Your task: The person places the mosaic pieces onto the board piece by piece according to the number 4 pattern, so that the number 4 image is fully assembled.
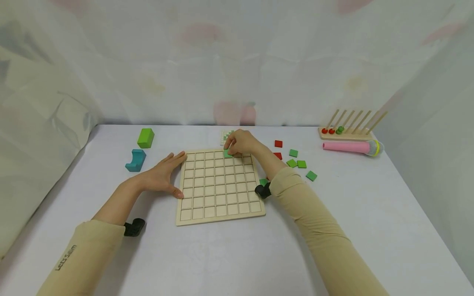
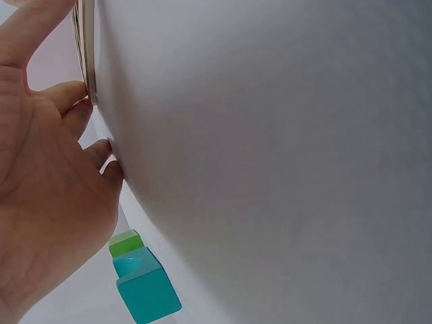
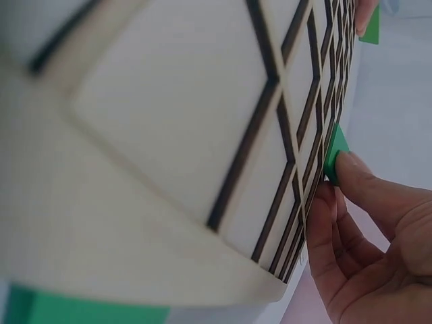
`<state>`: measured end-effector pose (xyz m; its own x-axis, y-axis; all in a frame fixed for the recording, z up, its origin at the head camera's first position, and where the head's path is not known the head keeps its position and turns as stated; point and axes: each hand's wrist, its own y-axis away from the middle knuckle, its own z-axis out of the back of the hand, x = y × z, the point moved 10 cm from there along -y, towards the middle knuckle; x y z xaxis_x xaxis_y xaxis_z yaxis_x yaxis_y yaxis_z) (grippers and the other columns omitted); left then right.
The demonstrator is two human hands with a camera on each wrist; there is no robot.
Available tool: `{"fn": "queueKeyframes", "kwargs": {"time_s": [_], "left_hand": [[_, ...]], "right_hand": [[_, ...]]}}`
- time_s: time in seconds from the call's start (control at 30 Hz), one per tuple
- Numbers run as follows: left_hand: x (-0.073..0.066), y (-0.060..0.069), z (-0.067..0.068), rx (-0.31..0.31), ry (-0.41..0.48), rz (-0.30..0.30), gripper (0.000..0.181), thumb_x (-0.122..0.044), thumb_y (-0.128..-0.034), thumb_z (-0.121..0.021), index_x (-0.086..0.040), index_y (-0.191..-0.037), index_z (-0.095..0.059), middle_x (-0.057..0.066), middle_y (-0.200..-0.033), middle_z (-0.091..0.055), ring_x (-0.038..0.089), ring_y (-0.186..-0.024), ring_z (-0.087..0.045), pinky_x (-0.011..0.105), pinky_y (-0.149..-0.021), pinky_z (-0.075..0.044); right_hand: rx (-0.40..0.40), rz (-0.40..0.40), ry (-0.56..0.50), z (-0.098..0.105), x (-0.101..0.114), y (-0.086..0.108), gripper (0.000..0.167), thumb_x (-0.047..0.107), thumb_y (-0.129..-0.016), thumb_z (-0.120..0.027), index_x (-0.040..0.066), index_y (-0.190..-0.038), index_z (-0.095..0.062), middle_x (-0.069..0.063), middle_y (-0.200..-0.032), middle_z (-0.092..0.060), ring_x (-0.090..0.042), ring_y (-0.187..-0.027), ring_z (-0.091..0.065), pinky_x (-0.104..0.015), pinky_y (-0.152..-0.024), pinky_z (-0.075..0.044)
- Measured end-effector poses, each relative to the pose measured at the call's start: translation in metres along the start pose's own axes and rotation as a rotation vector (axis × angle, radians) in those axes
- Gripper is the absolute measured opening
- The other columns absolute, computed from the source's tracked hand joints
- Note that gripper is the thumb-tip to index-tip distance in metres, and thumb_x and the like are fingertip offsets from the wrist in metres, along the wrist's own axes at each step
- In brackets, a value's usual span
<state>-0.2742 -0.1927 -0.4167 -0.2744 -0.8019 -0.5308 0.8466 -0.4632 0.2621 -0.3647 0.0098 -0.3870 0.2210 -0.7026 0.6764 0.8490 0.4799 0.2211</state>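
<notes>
A square wooden grid board (image 1: 215, 201) lies flat on the white table. At its far edge, my right hand (image 1: 242, 142) pinches a green square tile (image 1: 227, 153) over the top row; in the right wrist view the thumb and fingers of that hand (image 3: 378, 236) hold the tile (image 3: 335, 152) tilted at the grid. My left hand (image 1: 159, 174) is spread at the board's left edge, thumb and fingertips touching it. In the left wrist view, fingers of this hand (image 2: 57, 155) meet the board's side (image 2: 88, 54). The other grid cells I can see hold no tiles.
Right of the board lie red tiles (image 1: 278, 144) and several green tiles (image 1: 301, 164). A small patterned card (image 1: 224, 137) is behind it. Further right are a peg rack (image 1: 348, 135) and a pink microphone (image 1: 346, 146). A green block (image 1: 145, 138) and teal block (image 1: 136, 160) stand left.
</notes>
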Motion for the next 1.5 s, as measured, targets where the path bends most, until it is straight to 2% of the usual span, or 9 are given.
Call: {"fn": "queueKeyframes", "kwargs": {"time_s": [0.23,0.5,0.7,0.83,1.0,1.13,1.3,1.5], "left_hand": [[0.000,0.001,0.000,-0.001,-0.001,0.002,0.134,-0.046,-0.0582,-0.092,-0.001,-0.158,-0.014,0.017,-0.168,-0.006,0.050,-0.152,0.004,0.070,-0.120,-0.004],[-0.001,0.002,0.001,-0.008,-0.007,-0.001,0.133,-0.046,-0.0586,-0.092,0.001,-0.157,-0.015,0.018,-0.168,-0.007,0.051,-0.152,0.003,0.070,-0.120,-0.005],[0.000,0.002,0.001,-0.007,0.000,0.001,0.134,-0.046,-0.0588,-0.092,0.000,-0.157,-0.015,0.017,-0.168,-0.006,0.051,-0.152,0.004,0.070,-0.120,-0.004],[0.000,0.001,0.001,-0.003,0.004,0.004,0.134,-0.047,-0.0593,-0.092,-0.002,-0.158,-0.013,0.016,-0.169,-0.005,0.050,-0.153,0.005,0.070,-0.120,-0.004],[-0.002,0.000,0.002,0.003,0.005,0.003,0.134,-0.047,-0.0597,-0.092,-0.002,-0.158,-0.013,0.016,-0.169,-0.004,0.049,-0.153,0.005,0.070,-0.120,-0.004],[-0.002,0.000,0.003,0.003,0.007,0.005,0.134,-0.046,-0.0591,-0.092,-0.002,-0.158,-0.013,0.016,-0.169,-0.005,0.049,-0.153,0.005,0.070,-0.120,-0.004],[0.000,0.000,0.001,0.005,0.005,0.005,0.134,-0.047,-0.0592,-0.092,-0.003,-0.158,-0.013,0.016,-0.169,-0.005,0.050,-0.153,0.005,0.071,-0.120,-0.004],[0.001,0.000,0.000,0.003,0.010,0.003,0.134,-0.046,-0.0585,-0.092,-0.002,-0.158,-0.014,0.016,-0.169,-0.005,0.050,-0.153,0.005,0.071,-0.120,-0.004]], "right_hand": [[-0.007,0.010,0.013,-0.001,-0.001,-0.002,0.014,0.010,-0.088,-0.073,0.011,-0.101,-0.074,-0.005,-0.090,-0.068,-0.015,-0.074,-0.063,-0.021,-0.066,-0.051],[-0.008,0.031,0.039,-0.002,0.003,-0.002,0.013,0.008,-0.087,-0.072,0.010,-0.100,-0.075,-0.008,-0.095,-0.070,-0.018,-0.077,-0.065,-0.022,-0.067,-0.050],[0.003,0.039,0.059,0.000,0.005,-0.001,0.015,0.008,-0.088,-0.071,0.011,-0.102,-0.074,-0.007,-0.096,-0.070,-0.017,-0.078,-0.064,-0.024,-0.071,-0.052],[-0.005,0.064,0.061,0.008,0.005,0.003,0.019,0.009,-0.088,-0.071,0.009,-0.106,-0.073,-0.007,-0.096,-0.070,-0.016,-0.082,-0.064,-0.025,-0.075,-0.053],[-0.028,0.112,0.027,0.028,0.005,0.016,0.021,0.008,-0.087,-0.072,0.004,-0.107,-0.072,-0.008,-0.093,-0.069,-0.020,-0.089,-0.065,-0.026,-0.075,-0.052],[-0.030,0.110,0.021,0.041,-0.002,0.029,0.021,0.010,-0.087,-0.072,0.003,-0.107,-0.072,-0.005,-0.091,-0.068,-0.022,-0.094,-0.065,-0.027,-0.074,-0.049],[-0.011,0.065,0.013,0.045,-0.020,0.047,0.021,0.013,-0.089,-0.071,0.005,-0.109,-0.071,-0.005,-0.094,-0.066,-0.023,-0.096,-0.066,-0.030,-0.078,-0.053],[0.017,0.061,0.054,0.044,-0.037,0.075,0.021,0.016,-0.089,-0.072,0.010,-0.109,-0.072,-0.006,-0.098,-0.068,-0.020,-0.093,-0.066,-0.030,-0.080,-0.053]]}}
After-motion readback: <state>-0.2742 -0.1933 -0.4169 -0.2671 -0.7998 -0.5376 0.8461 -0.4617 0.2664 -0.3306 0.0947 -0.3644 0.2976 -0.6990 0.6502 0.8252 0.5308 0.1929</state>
